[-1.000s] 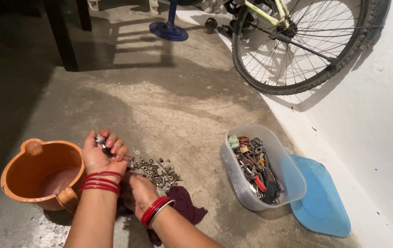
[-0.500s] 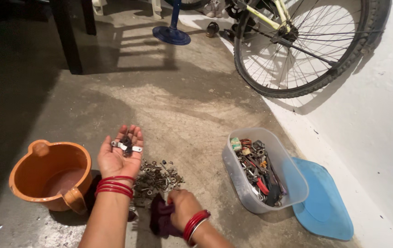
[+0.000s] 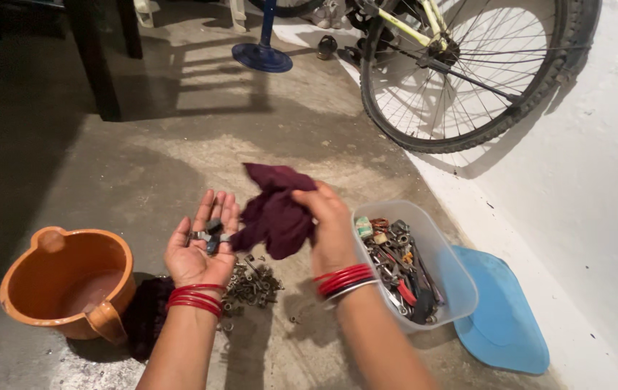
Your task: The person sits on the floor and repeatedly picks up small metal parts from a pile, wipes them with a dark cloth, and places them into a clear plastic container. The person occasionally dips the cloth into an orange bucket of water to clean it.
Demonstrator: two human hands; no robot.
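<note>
1. Metal parts (image 3: 208,235) lie on the open, flat palm of the left hand (image 3: 199,249), above the heap of nuts and bolts (image 3: 251,283) on the floor (image 3: 201,155).
2. Right hand (image 3: 331,224) grips a dark red cloth (image 3: 274,209), lifted just beside the left fingers.
3. Risk, in my judgement: the palm is not closed, so a brush from the hanging cloth could knock pieces into the heap or the orange pot (image 3: 71,282).
4. The longest bright piece lies across the palm, left to right.

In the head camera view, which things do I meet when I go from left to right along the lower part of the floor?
Orange plastic pot → left hand holding small metal parts → dark maroon cloth held in the right hand → clear plastic tub of tools → blue lid.
</note>
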